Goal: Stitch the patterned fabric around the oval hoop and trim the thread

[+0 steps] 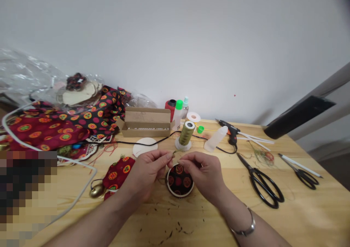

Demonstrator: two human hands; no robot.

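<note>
Above a small round piece [179,180] of dark flower-print fabric with a white rim, both my hands are pinched close together. My left hand [151,168] holds a fine greenish thread [174,153] between thumb and forefinger. The fingertips of my right hand [203,172] are closed on what looks like the same thread, at the upper edge of the round piece; its thin line is hard to follow. Just behind the hands stands a spool of olive thread [187,134]. To the left lies red flower-print fabric [117,172] with a brass bell [96,190] beside it.
Large black-handled scissors [265,186], smaller scissors [303,176] and a glue gun [229,128] lie to the right. A white bottle [217,137] leans near the spool. Behind are an open cardboard box [146,130] and a green-capped bottle [177,117]. Piled fabric [54,124] and a white cable [41,145] are left.
</note>
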